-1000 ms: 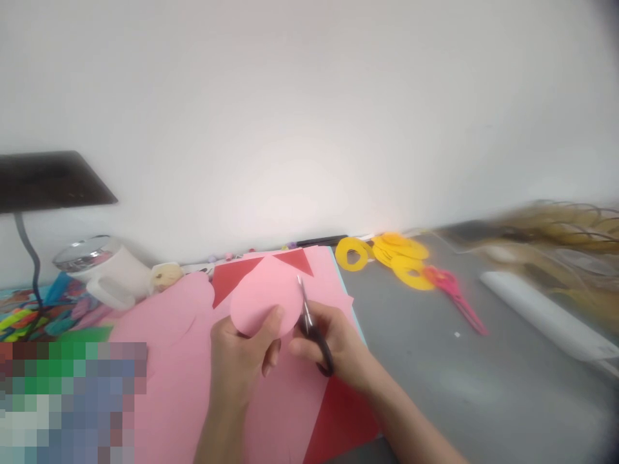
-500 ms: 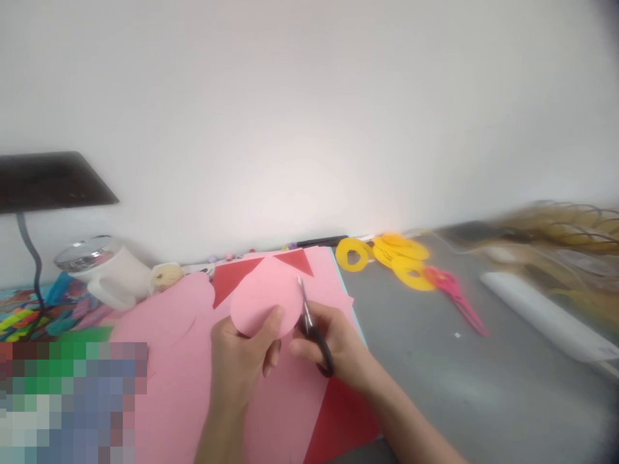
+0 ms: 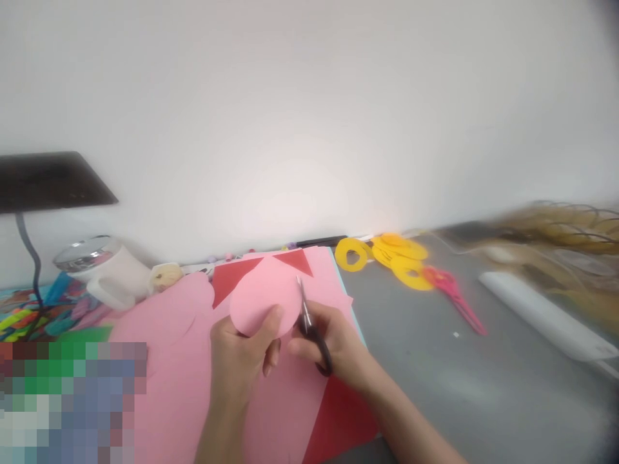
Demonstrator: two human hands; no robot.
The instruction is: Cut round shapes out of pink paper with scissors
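A rounded pink paper cutout (image 3: 264,293) is pinched in my left hand (image 3: 244,351), the thumb pressed over its lower part. My right hand (image 3: 336,345) grips black-handled scissors (image 3: 307,322), their blades pointing up along the cutout's right edge. The blades look nearly closed, and whether paper lies between them I cannot tell. Beneath both hands spread pink paper sheets (image 3: 275,412), with red paper (image 3: 341,419) showing at the lower right and in triangles behind the cutout.
Yellow paper rings (image 3: 409,258) lie at the back right beside pink scissors (image 3: 457,299) on the grey table (image 3: 425,393). A white roll-like object (image 3: 546,316) is farther right. At left stand a white mug (image 3: 120,270) and a dark panel on a stem (image 3: 53,180). A wall rises behind.
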